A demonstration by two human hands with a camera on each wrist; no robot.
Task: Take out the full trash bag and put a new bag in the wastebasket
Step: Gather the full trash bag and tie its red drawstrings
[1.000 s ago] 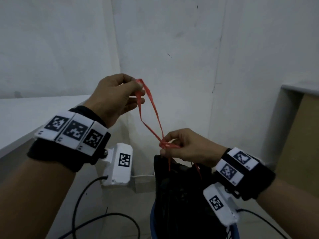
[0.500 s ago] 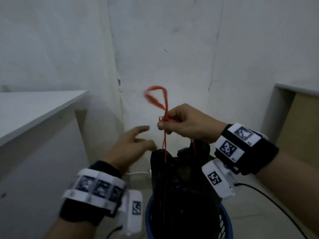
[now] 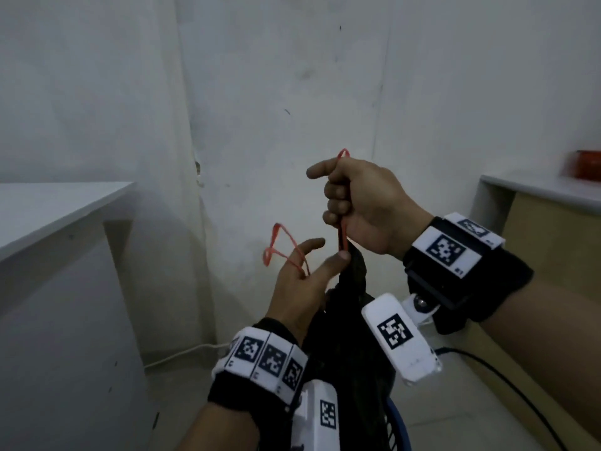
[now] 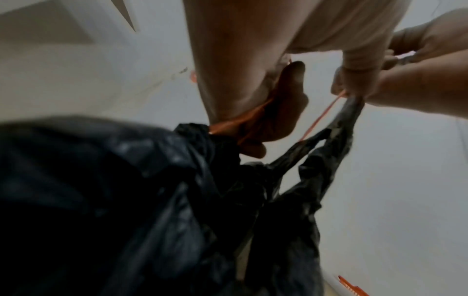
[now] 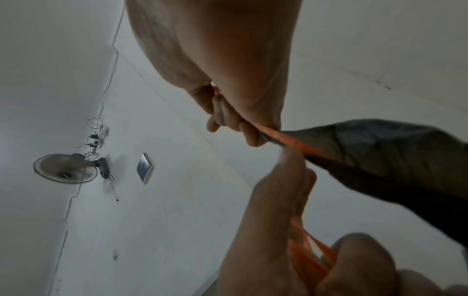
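Note:
A black full trash bag (image 3: 351, 336) stands in a blue wastebasket (image 3: 400, 428), its neck pulled up. My right hand (image 3: 338, 203) grips the red drawstring (image 3: 342, 236) in a fist just above the neck, with a small end poking out on top. My left hand (image 3: 312, 255) is lower and to the left, thumb against the bag neck, with a loop of the drawstring hanging over its fingers. In the left wrist view the drawstring (image 4: 321, 116) runs taut from the bag (image 4: 126, 200) to the right hand (image 4: 354, 84). The right wrist view shows the fist (image 5: 228, 120) gripping string (image 5: 291, 142) and bag (image 5: 392, 156).
A white shelf (image 3: 58, 206) juts out on the left. On the right stands a counter (image 3: 536, 190) with a blurred red-orange object (image 3: 585, 164). A white cable (image 3: 182, 353) and a black cable (image 3: 507, 385) lie on the floor. White walls meet in a corner behind.
My left hand let go of the high loop, dropped, then came back to the bag neck with a loop over its fingers. My right hand rose and closed into a fist on the string.

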